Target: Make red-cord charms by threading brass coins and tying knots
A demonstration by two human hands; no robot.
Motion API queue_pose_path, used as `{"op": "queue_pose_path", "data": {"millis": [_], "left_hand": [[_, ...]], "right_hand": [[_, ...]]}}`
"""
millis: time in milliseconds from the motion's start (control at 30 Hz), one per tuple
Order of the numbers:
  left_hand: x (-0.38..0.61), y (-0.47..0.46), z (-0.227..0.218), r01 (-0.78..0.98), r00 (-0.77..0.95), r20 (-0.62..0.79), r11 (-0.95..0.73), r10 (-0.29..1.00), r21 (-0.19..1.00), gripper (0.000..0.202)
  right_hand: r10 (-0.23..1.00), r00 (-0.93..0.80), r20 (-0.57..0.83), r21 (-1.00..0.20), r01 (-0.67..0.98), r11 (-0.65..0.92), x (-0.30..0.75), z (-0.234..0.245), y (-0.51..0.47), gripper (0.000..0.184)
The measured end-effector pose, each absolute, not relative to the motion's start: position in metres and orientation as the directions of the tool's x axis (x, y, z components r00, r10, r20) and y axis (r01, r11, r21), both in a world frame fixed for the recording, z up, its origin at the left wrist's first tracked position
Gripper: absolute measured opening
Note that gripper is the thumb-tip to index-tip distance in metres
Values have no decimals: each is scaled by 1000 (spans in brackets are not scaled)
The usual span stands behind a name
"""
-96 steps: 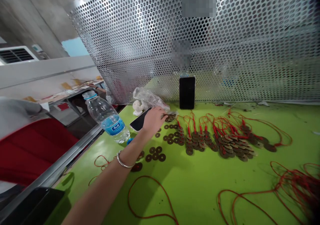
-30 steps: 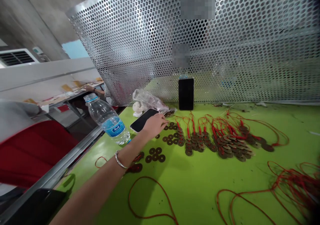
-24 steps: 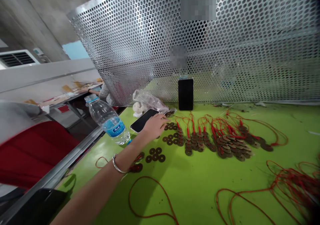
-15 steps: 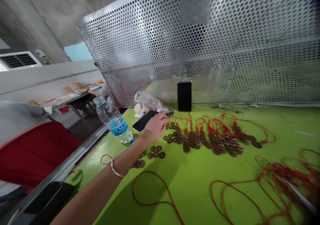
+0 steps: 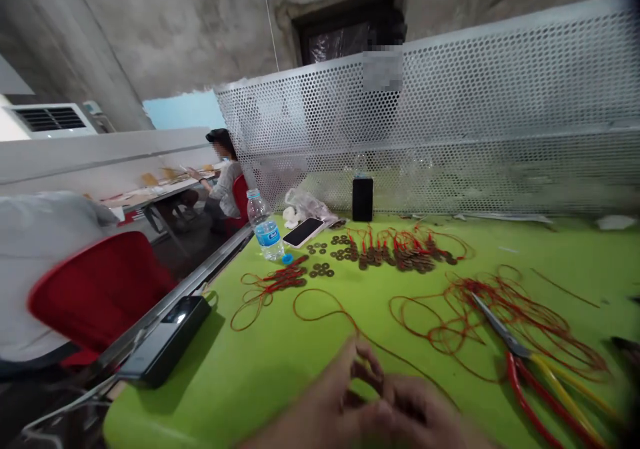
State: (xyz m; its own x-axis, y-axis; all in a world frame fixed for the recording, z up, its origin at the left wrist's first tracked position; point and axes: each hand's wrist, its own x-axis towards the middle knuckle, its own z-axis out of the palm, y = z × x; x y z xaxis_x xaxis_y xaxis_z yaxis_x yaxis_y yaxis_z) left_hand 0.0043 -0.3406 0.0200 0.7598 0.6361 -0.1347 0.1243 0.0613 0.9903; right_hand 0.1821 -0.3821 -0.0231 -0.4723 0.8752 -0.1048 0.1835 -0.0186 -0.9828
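My two hands meet low over the near edge of the green table (image 5: 270, 362), both smeared by motion. My left hand (image 5: 340, 392) has its fingers curled in a pinch; what they hold is too blurred to name. My right hand (image 5: 425, 416) touches it from the right, fingers indistinct. A loose red cord (image 5: 325, 309) loops just beyond them. Farther off lie loose brown holed coins (image 5: 323, 271) and rows of coins strung on red cord (image 5: 400, 252).
Pliers with red and yellow handles (image 5: 530, 362) rest on tangled red cord (image 5: 505, 316) at right. A water bottle (image 5: 265, 226), a flat phone (image 5: 303, 232), an upright phone (image 5: 363, 199), a black device (image 5: 165, 339), a perforated metal screen (image 5: 475, 122), a red chair (image 5: 100, 289), a seated person (image 5: 225, 179).
My left hand left the coins by the flat phone and came back to the near table edge, where it meets my right hand. The view pulled back and tilted up.
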Motion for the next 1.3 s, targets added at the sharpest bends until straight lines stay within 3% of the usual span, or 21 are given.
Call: {"op": "queue_pose_path", "data": {"millis": [100,200,333,533,600,733,833,1033,1133,1233,1300], "left_hand": [[5,-332,11,93,717,-160,134,678,987,46],[11,-318,4,100,731,-145,106,667,989,48],[18,-299,-7,111,677,-39,-50,735,993,47],[14,-293,-15,84,656,42,-129,754,988,45],[14,-298,-14,32,679,46,-93,733,995,44],[14,-305,-9,-103,780,-32,178,625,979,41],[11,-307,-5,-123,806,-65,274,589,954,37],[8,-296,-4,-10,607,-47,66,793,998,37],[5,-287,-5,-78,476,34,4,879,997,38],[3,-285,-3,-141,423,102,-45,901,989,37],[3,-289,-1,-63,460,167,-156,872,986,34]], "right_hand": [[976,-213,36,-975,207,81,183,-17,-358,36],[980,-50,194,-933,300,200,185,-11,-338,34],[969,0,247,-926,293,237,174,-12,-321,32],[910,125,395,-874,356,330,155,-16,-311,28],[902,151,404,-874,355,331,159,-15,-310,28],[885,206,418,-881,330,339,173,-13,-309,32],[891,232,391,-907,259,331,182,-14,-307,38],[928,263,266,-961,-7,277,200,-10,-314,49],[912,324,253,-947,-109,301,218,-1,-322,51],[890,379,253,-929,-161,333,236,6,-327,53],[879,400,261,-921,-170,351,244,8,-327,53]]}}
